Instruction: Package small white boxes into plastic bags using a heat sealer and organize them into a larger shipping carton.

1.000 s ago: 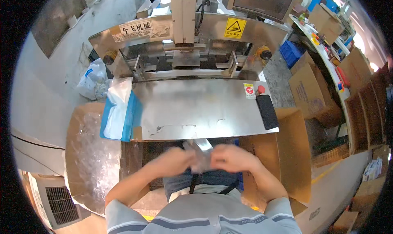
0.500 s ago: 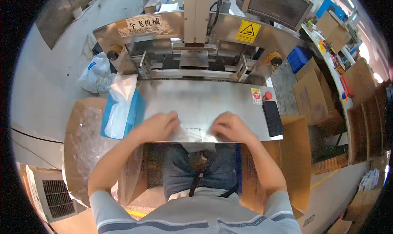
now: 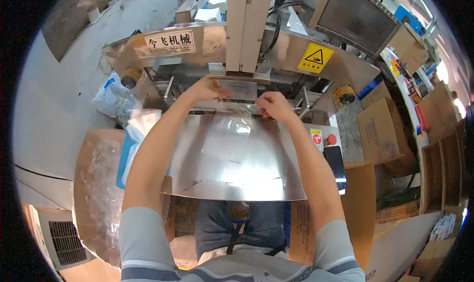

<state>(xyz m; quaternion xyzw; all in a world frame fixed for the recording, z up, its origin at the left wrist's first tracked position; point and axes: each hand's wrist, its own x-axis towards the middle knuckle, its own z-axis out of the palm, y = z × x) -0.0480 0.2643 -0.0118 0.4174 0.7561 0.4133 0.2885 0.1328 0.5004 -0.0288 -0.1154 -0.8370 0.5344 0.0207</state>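
Note:
Both my arms reach forward over a shiny steel work plate (image 3: 237, 173). My left hand (image 3: 207, 89) and my right hand (image 3: 271, 105) each pinch an end of a clear plastic bag (image 3: 236, 100). The bag is stretched flat between them at the far edge of the plate, right below the upright white head of the metal sealing machine (image 3: 244, 27). The bag's contents cannot be made out.
A stack of clear bags on a blue tray (image 3: 136, 134) lies left of the plate, over an open carton (image 3: 94, 183). A red button (image 3: 331, 140) and dark phone (image 3: 338, 162) sit at the plate's right. Brown cartons (image 3: 380, 129) stand right. A monitor (image 3: 358, 18) hangs above.
My hands have moved from my lap, across the steel plate, up to the machine's mouth, carrying the clear bag forward and stretching it out.

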